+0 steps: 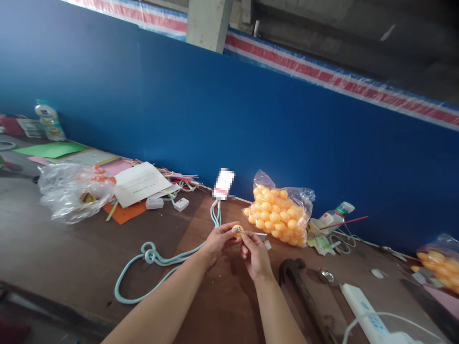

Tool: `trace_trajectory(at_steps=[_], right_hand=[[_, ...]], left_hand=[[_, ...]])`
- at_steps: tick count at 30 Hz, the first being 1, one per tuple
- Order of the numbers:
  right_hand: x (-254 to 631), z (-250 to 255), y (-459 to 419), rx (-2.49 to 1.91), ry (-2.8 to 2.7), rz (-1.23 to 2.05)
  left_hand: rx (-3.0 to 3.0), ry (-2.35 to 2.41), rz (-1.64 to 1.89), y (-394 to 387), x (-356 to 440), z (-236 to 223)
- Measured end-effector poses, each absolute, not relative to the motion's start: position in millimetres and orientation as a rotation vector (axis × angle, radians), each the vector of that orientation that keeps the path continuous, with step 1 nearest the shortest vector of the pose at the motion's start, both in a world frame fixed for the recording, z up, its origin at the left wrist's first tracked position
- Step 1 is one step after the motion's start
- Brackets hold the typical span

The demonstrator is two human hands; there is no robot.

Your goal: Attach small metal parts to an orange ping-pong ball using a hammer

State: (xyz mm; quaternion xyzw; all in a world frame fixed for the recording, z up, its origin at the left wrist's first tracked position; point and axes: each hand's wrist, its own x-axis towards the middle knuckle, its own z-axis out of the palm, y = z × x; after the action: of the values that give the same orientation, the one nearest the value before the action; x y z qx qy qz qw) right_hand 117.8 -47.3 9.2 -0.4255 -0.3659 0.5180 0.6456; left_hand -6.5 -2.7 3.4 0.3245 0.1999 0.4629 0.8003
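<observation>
My left hand (221, 242) is closed around a small orange ball (237, 231), holding it between thumb and fingers above the table. Something shiny and silvery shows on the ball's face, too small to make out. Pinched together, the thumb and fingers of my right hand (255, 253) meet the ball's right edge; whether they hold a tiny piece cannot be told. Just behind the hands stands a clear bag of orange balls (276, 215). A light blue cord (154, 258) lies beside my left forearm and runs up to a blurred-out white card or phone (224, 184).
Right of my right arm lie a claw hammer (301, 282), a shiny metal piece (325, 274) and a white power strip (366, 310). A plastic bottle (337, 215) leans behind. Leftward are a crumpled plastic bag (71, 191) and papers (141, 184). A blue partition (201, 114) borders the table.
</observation>
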Motion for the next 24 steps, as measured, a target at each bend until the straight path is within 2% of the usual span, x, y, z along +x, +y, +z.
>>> trace_trajectory(at_steps=[24], right_hand=[[118.7, 6.6, -45.9, -0.951, -0.811, 1.201]], left_hand=[[0.723, 0.447, 1.007, -1.1, -5.3, 0.1]])
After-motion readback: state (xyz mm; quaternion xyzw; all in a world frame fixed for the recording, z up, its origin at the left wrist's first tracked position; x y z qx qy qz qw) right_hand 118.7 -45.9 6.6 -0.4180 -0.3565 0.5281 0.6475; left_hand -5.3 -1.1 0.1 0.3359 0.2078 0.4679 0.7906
